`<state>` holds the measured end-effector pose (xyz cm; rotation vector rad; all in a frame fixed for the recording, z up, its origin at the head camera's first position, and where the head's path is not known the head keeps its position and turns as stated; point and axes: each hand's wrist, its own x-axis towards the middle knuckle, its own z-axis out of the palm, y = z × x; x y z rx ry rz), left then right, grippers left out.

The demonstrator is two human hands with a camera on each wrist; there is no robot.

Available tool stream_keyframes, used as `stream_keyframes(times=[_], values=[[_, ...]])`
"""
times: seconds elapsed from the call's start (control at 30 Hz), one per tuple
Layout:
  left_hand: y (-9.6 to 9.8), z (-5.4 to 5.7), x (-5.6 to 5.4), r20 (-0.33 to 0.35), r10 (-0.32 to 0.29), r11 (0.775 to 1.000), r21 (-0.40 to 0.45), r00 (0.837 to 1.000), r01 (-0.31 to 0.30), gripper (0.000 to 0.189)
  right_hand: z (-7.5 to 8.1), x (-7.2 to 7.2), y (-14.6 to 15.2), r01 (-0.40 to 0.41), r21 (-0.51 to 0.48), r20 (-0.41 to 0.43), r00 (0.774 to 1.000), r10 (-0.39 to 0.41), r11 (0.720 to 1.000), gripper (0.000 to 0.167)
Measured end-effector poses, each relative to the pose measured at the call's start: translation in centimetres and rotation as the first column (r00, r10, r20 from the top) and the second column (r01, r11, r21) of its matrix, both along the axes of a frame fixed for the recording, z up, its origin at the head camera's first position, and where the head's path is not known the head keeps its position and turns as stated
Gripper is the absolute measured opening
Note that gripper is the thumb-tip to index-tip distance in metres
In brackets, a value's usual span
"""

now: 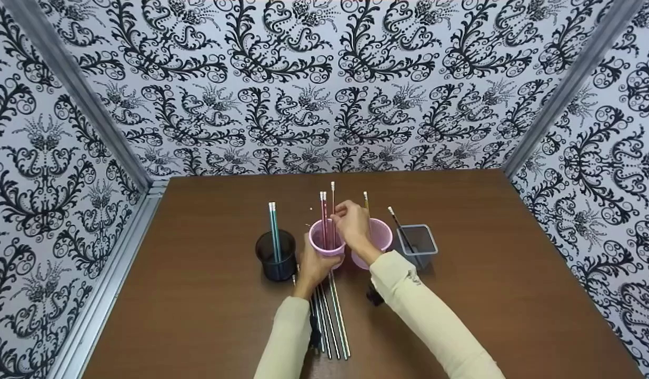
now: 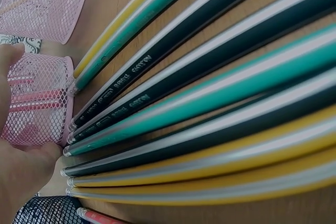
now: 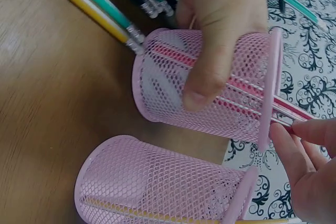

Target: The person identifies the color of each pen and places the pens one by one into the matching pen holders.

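My left hand (image 1: 315, 267) grips a pink mesh pencil cup (image 3: 157, 85) round its side; in the right wrist view the thumb lies across the mesh. Red pencils (image 1: 324, 213) stand inside it, eraser ends up. At the rim my right hand (image 1: 354, 227) pinches a thin reddish pencil (image 1: 333, 196) between thumb and fingers, its lower part inside the cup. A second pink mesh cup (image 1: 382, 233), holding a yellow pencil (image 1: 366, 199), stands just right, partly hidden behind my right hand and wrist.
Left of the held cup stands a round black mesh cup (image 1: 278, 272) with teal pencils (image 1: 274, 226). A square mesh cup (image 1: 427, 251) at the right holds a dark pencil (image 1: 399, 225). Several loose green, black and yellow pencils (image 2: 210, 119) lie on the brown table (image 1: 208, 295) near my left forearm.
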<state>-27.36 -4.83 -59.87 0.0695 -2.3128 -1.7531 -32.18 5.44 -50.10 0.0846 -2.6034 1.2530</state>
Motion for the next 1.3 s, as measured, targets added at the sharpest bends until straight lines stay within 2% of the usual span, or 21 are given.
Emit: stream_keyframes(times=[0.17,0.3,0.43,0.67,0.8,1.03,1.3], values=[[0.1,0.0,0.0,0.019,0.008,1.0,-0.007,1.0,-0.008,0.088,-0.1,0.2,0.0,-0.023,0.062,0.023,1.0,0.021,0.998,0.013],[0.1,0.0,0.0,0.014,0.0,1.0,0.005,1.0,0.0,0.088,-0.5,0.3,-0.4,-0.05,0.048,0.026,0.998,0.048,0.998,0.011],[0.1,0.0,0.1,-0.001,-0.008,1.0,-0.001,1.0,0.008,0.09,-1.2,0.5,-0.6,-0.074,0.024,-0.01,0.997,0.075,0.997,0.009],[0.0,0.1,0.2,-0.008,-0.002,1.0,-0.015,1.0,0.001,0.089,-1.3,0.5,-0.7,-0.076,0.042,-0.044,0.996,0.078,0.996,0.008],[-0.1,0.0,0.1,-0.041,-0.011,1.0,-0.012,0.999,0.011,0.089,-1.4,0.5,-0.7,-0.065,0.072,-0.063,0.996,0.07,0.995,0.007],[-0.1,-0.4,0.0,-0.019,-0.01,1.0,0.012,1.0,0.01,0.09,-1.5,0.6,-0.7,-0.048,0.091,-0.062,0.997,0.054,0.995,0.004],[0.0,-0.4,-0.2,-0.026,-0.01,1.0,0.019,1.0,0.011,0.089,-1.4,0.7,-0.5,-0.06,0.115,-0.08,0.994,0.069,0.992,0.005]])
